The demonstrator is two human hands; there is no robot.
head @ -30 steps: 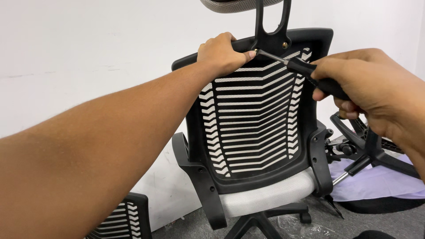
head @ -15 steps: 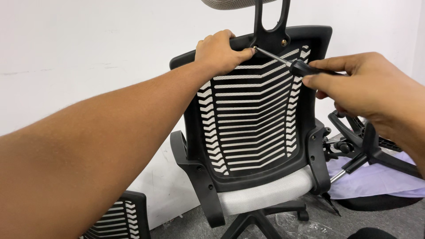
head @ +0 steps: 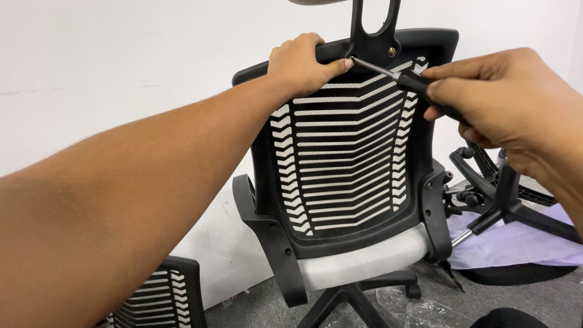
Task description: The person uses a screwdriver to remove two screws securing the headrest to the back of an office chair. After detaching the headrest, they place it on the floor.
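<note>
A black office chair stands before me, its slatted mesh backrest (head: 349,146) facing me and its grey seat (head: 358,262) below. My left hand (head: 302,62) grips the top edge of the backrest, thumb beside the black headrest bracket (head: 371,37). My right hand (head: 504,103) holds a black-handled screwdriver (head: 405,78). Its metal tip rests on the left screw of the bracket. A second brass screw (head: 392,51) shows on the bracket's right side.
Behind is a white wall (head: 121,73). Another slatted chair back (head: 155,297) leans at the lower left. At the right, a black chair base with casters (head: 504,197) lies on a pale purple sheet (head: 516,243). Clear plastic wrap (head: 419,307) lies on the grey carpet.
My right hand has turned on the screwdriver handle, shifting its grip while the tip stays at the left screw. The view has drifted slightly; my left hand keeps its hold.
</note>
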